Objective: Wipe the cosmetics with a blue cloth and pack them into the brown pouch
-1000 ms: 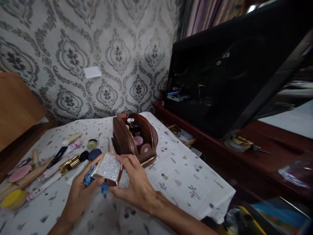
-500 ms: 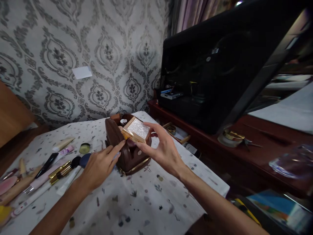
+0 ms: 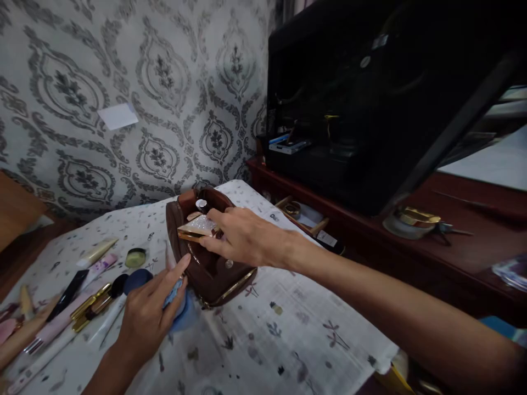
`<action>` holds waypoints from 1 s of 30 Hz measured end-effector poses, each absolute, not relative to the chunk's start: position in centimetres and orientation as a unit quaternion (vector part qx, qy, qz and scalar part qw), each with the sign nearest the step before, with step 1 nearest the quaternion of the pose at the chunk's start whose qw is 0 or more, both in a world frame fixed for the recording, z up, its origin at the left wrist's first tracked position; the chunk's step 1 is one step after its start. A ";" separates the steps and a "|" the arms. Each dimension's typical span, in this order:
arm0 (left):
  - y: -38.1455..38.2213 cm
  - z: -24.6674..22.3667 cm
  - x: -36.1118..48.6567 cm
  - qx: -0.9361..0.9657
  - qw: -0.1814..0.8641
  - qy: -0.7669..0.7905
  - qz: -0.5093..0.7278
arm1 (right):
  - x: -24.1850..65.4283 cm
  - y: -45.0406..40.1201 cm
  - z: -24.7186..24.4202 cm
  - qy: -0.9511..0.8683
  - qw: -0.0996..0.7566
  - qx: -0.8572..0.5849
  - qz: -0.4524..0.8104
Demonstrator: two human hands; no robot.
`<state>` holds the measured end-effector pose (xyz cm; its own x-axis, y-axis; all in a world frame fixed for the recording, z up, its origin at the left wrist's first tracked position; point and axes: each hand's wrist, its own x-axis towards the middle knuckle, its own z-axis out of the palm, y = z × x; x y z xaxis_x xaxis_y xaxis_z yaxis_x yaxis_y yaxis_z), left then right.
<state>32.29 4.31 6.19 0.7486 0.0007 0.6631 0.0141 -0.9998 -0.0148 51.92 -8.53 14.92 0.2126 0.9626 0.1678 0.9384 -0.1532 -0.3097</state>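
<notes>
A brown zippered cosmetic bag (image 3: 218,282) stands open on the cloth-covered table (image 3: 263,340). My right hand (image 3: 234,236) grips a gold makeup compact (image 3: 200,226) with a glittery silver lid, tilted within the bag's mouth. A silver-capped item (image 3: 201,204) pokes up behind the compact. Beside the bag's near left side is my left hand (image 3: 148,310), its index fingertip at the bag's edge. Its other fingers curl around a soft-looking blue thing (image 3: 179,312), mostly hidden and blurred, whose kind I cannot make out.
Makeup items lie at left, among them gold tubes (image 3: 93,304), a black tube (image 3: 68,294), a green-lidded jar (image 3: 135,257) and a dark blue round item (image 3: 138,280). Behind rises a patterned wall (image 3: 164,82). A large black screen (image 3: 349,120) stands right, above an open drawer (image 3: 304,216).
My right hand has lowered the compact leftward into the bag's mouth. My left hand has drawn back toward me, and more of the blue thing shows beneath it. The view has shifted.
</notes>
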 end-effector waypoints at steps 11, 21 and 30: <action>4.3 5.9 32.2 -0.931 -0.022 -0.006 -0.365 | 53.2 -6.4 17.0 -0.596 0.096 -0.766 0.223; 4.4 4.8 32.1 -0.930 -0.049 -0.035 -0.362 | 51.6 -4.0 15.5 -0.632 -0.098 -0.726 0.251; 4.5 4.7 32.0 -0.931 -0.074 -0.042 -0.354 | 52.2 -3.4 13.5 -0.668 -0.073 -0.691 0.265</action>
